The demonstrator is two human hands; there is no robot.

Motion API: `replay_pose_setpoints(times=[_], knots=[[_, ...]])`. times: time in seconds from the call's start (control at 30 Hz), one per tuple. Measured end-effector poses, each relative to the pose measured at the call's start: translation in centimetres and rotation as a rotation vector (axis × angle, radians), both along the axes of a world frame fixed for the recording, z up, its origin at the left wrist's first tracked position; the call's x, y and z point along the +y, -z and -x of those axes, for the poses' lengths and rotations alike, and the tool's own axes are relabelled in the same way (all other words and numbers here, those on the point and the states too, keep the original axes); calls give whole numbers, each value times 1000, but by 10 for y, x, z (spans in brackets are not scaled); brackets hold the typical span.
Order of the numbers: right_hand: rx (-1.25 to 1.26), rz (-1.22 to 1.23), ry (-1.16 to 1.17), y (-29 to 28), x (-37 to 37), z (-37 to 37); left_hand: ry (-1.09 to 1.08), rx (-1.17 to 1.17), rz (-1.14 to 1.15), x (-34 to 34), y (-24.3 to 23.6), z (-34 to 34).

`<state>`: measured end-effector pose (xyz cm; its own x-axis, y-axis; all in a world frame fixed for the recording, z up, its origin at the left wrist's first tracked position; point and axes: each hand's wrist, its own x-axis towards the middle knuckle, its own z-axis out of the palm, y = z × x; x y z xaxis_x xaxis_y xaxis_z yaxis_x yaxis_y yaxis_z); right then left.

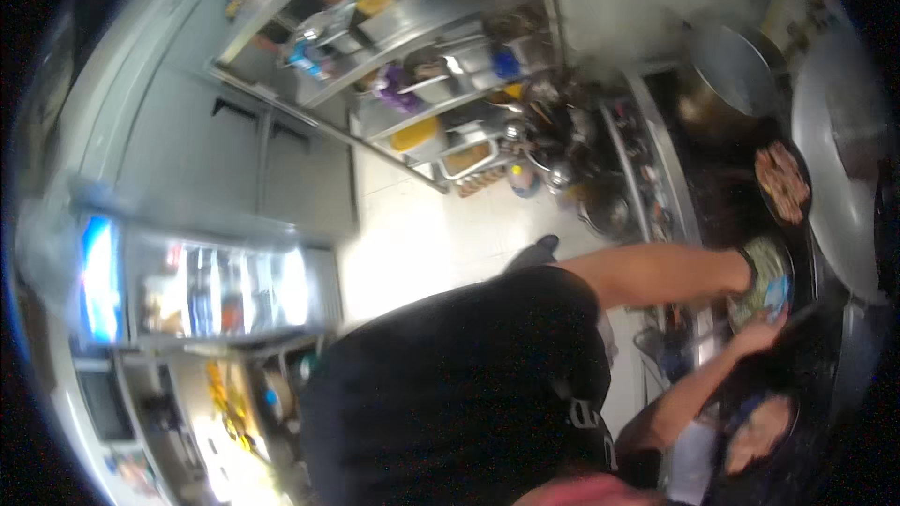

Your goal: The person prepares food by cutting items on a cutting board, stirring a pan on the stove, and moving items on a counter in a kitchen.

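Observation:
My left hand (757,274), blurred, is at the end of the upper forearm, mostly covered by a patterned green and blue cloth or mitt (766,286). My right hand (757,335) reaches up to the cloth's lower end, its fingers curled on something I cannot make out. Both are over a dark cooking surface (712,192). Above them, a small dark pan (783,183) holds browned pieces of food. Below, another pan (761,433) holds paler pieces.
A large steel wok (818,187) and a tall pot (729,75) stand at the right. Steel shelving (412,14) with containers and cookware stands at the back. A glass-fronted fridge (234,290) and white cabinets (187,159) line the left, beside the tiled floor (394,234).

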<state>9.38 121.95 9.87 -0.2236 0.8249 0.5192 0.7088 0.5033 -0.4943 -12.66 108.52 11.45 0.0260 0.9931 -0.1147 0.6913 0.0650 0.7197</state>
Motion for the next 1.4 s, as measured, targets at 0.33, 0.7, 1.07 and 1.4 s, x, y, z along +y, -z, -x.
replay_pose_setpoints(times=[0.33,0.7,1.07,1.4], knots=[[-106,212,212,-15,-7,27,235,-64,283,-92,-61,34],[-18,-421,152,25,17,-7,-343,32,501,-441,54,194],[57,-212,148,-2,-4,52,-352,169,892,-659,133,275],[1132,225,-73,105,-182,-78,-109,246,231,-547,186,287]])
